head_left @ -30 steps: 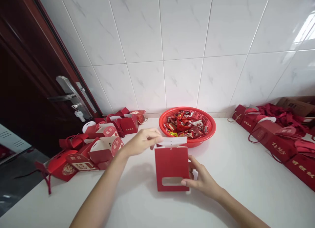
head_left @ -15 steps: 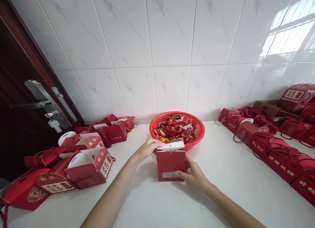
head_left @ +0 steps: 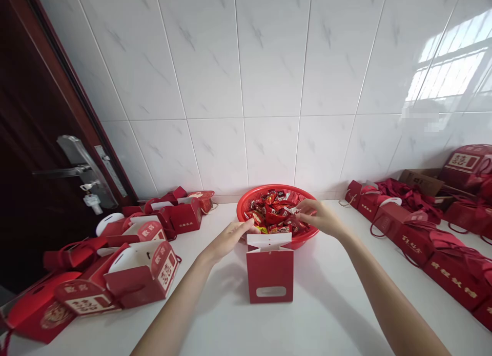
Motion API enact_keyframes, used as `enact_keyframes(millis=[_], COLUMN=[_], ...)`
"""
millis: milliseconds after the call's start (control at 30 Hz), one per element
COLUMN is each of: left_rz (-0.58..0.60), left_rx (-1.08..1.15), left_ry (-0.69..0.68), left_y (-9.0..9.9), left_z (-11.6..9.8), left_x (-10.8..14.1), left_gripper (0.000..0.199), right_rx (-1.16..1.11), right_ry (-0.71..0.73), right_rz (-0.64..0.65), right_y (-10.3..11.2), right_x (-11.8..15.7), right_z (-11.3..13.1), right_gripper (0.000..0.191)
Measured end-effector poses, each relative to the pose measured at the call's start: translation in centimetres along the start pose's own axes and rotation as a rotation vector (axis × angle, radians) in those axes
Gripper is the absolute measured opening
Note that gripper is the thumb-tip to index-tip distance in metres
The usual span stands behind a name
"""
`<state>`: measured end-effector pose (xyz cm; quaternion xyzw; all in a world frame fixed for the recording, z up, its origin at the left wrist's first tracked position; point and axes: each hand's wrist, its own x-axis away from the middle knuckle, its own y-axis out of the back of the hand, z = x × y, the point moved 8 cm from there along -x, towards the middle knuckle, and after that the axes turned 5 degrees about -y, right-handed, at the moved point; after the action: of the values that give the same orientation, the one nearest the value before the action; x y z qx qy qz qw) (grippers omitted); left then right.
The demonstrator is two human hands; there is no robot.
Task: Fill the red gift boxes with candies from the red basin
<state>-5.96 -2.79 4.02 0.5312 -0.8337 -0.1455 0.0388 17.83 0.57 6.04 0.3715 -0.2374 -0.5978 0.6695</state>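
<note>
A red paper gift box (head_left: 270,276) stands upright on the white table in front of me, its top flaps raised and a pale oval window low on its face. Right behind it sits a red plastic basket (head_left: 244,198) heaped with wrapped candies (head_left: 274,212). My left hand (head_left: 229,239) is at the basket's near left rim beside the box top, fingers stretched out and partly hidden. Over the basket's right side, my right hand (head_left: 322,217) reaches with fingers slightly apart and fingertips at the candies; nothing shows in its grasp.
Several open red boxes (head_left: 140,276) stand at the left, near a dark door with a metal handle (head_left: 86,166). A row of closed red boxes (head_left: 418,248) runs along the right, with a brown carton (head_left: 421,181) behind. A tiled wall (head_left: 269,151) bounds the back.
My right hand has let go of the gift box and moved up to the candies in the basket. My left hand stays near the rim. The view has tilted up slightly.
</note>
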Motion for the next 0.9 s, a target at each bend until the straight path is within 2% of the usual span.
enact_keyframes(millis=[67, 133, 233, 333, 433, 533, 633, 767, 900], left_rz=[-0.070, -0.093, 0.024, 0.199, 0.316, 0.380, 0.406, 0.389, 0.350], left_rx=[0.001, -0.058, -0.367, -0.619, -0.688, -0.731, -0.722, -0.684, -0.611], left_ry=[-0.016, -0.056, -0.089, -0.047, 0.019, 0.074, 0.110, 0.148, 0.154], left_y=[0.9, 1.4, 0.7, -0.8, -2.1, -3.3, -4.4, -5.5, -5.6], left_z=[0.0, -0.3, -0.6, 0.4, 2.0, 3.4, 4.5, 5.7, 6.6], left_x=[-0.7, -1.7, -4.0, -6.5, -8.9, -10.5, -11.4, -11.9, -12.1], left_gripper=[0.057, 0.049, 0.038, 0.026, 0.016, 0.032, 0.031, 0.019, 0.021], right_rx=[0.226, 0.320, 0.387, 0.380, 0.292, 0.131, -0.087, -0.328, -0.428], right_ry=[-0.082, -0.120, -0.165, -0.181, -0.206, -0.226, -0.211, -0.198, -0.188], right_rz=[0.157, 0.250, 0.282, 0.251, 0.169, 0.066, -0.076, -0.289, -0.376], right_y=[-1.9, -4.3, -7.1, -8.1, -7.4, -6.2, -4.9, -3.4, -3.0], right_x=[-1.9, -3.1, -4.1, -4.4, -4.6, -4.8, -5.1, -5.2, -5.5], right_z=[-0.2, -0.1, 0.0, 0.0, -0.5, -1.2, -1.9, -3.2, -4.1], right_gripper=[0.032, 0.039, 0.037, 0.030, 0.028, 0.020, 0.013, 0.034, 0.044])
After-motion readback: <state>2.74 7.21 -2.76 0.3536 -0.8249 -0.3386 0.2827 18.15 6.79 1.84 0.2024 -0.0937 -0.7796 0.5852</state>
